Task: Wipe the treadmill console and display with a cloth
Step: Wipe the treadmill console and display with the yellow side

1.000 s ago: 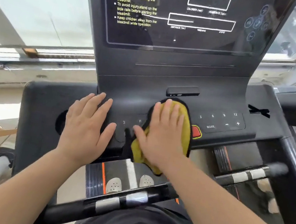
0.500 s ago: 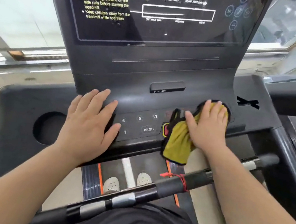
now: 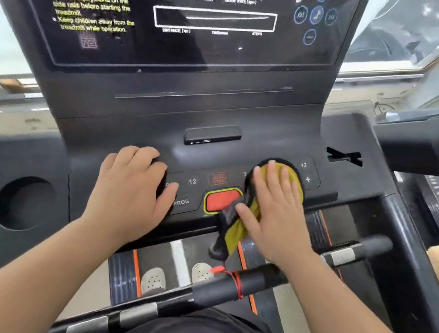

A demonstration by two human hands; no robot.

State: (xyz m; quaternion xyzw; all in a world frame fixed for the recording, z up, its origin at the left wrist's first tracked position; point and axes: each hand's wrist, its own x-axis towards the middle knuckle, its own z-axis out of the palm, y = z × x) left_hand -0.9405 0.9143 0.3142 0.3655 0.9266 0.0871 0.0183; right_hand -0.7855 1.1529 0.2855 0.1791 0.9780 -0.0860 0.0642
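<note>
Shifted leftward, cloth (image 3: 270, 200) now borders red button (image 3: 221, 201) beside "PROG".

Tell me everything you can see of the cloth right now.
The cloth is yellow with black edging and looks soft. It lies bunched flat on the console's button panel, right of the red button, pressed under the right hand. Its lower end hangs crumpled over the console's front edge.

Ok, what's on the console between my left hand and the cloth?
In the head view, between the left hand and the cloth sit the red button with its yellow rim, the PROG key and a 12 key.
</note>
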